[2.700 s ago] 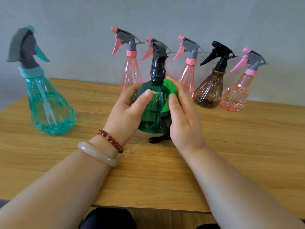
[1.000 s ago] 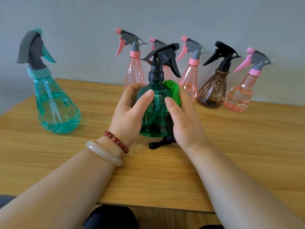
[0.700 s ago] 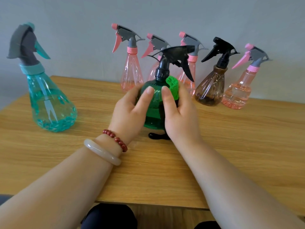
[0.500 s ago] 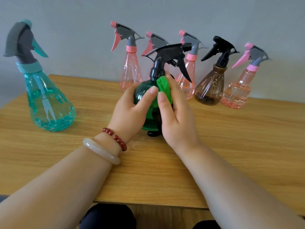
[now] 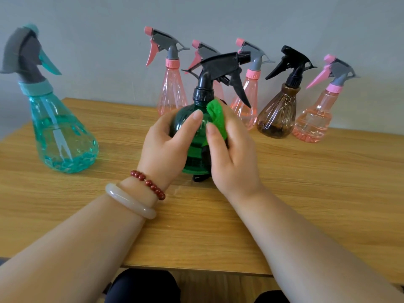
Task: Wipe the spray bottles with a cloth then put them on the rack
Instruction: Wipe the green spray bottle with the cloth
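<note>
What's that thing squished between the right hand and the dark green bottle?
A bright green cloth: the right hand presses it against the green bottle, as the head view shows.

place: plain indoor room | wooden table [image 5: 306,204] | grey wall [image 5: 218,16]

Left hand [image 5: 166,147]: fingers curled round dark green plastic spray bottle [image 5: 195,158]. Right hand [image 5: 234,158]: pinching bright green cloth [image 5: 216,118]. Forearms bare, converging.
</note>
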Motion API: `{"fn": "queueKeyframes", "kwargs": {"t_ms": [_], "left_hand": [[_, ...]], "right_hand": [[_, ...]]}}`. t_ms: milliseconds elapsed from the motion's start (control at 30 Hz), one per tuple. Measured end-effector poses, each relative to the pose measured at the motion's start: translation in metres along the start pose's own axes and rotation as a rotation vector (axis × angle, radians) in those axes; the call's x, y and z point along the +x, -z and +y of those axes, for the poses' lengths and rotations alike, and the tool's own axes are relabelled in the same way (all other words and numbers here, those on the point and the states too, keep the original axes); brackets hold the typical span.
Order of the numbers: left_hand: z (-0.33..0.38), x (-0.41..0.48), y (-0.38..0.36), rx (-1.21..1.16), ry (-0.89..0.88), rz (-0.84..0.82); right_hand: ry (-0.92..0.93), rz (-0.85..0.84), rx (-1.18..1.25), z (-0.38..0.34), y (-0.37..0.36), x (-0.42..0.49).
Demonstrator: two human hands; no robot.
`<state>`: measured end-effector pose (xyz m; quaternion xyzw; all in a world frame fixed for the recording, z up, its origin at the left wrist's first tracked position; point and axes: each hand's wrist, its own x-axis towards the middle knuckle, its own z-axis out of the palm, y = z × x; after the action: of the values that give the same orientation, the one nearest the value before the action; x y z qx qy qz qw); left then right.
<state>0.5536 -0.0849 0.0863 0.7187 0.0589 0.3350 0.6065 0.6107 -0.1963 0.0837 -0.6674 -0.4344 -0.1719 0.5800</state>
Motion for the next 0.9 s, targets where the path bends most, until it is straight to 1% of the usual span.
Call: {"fn": "queueKeyframes", "kwargs": {"t_ms": [67, 167, 267, 400, 567, 667, 833, 867, 900], "left_hand": [[-0.001, 0.001, 0.003, -0.010, -0.005, 0.008], [0.000, -0.001, 0.005, -0.028, -0.014, -0.092], [0.001, -0.001, 0.005, -0.133, 0.020, -0.150], [0.000, 0.002, 0.008, -0.326, 0.095, -0.134], [0.001, 0.006, 0.010, -0.447, 0.117, -0.096], [0.004, 0.006, 0.008, -0.391, 0.164, -0.049], [0.006, 0.005, 0.003, -0.084, 0.165, 0.109], [0.006, 0.004, 0.003, -0.050, 0.155, 0.117], [0.006, 0.004, 0.003, -0.032, 0.130, 0.083]], "right_hand": [[-0.009, -0.004, 0.007, -0.002, -0.001, 0.001], [-0.148, 0.018, 0.133, -0.006, 0.005, 0.002], [-0.231, 0.007, 0.238, -0.007, 0.011, 0.002], [-0.226, -0.076, 0.316, -0.008, 0.006, 0.000], [-0.202, -0.179, 0.309, -0.008, 0.005, -0.001], [-0.200, -0.153, 0.254, -0.007, 0.006, -0.001], [-0.157, -0.050, 0.101, -0.005, 0.005, 0.000], [-0.145, -0.031, 0.080, -0.006, 0.004, 0.000], [-0.136, -0.009, 0.059, -0.006, 0.003, 0.000]]}}
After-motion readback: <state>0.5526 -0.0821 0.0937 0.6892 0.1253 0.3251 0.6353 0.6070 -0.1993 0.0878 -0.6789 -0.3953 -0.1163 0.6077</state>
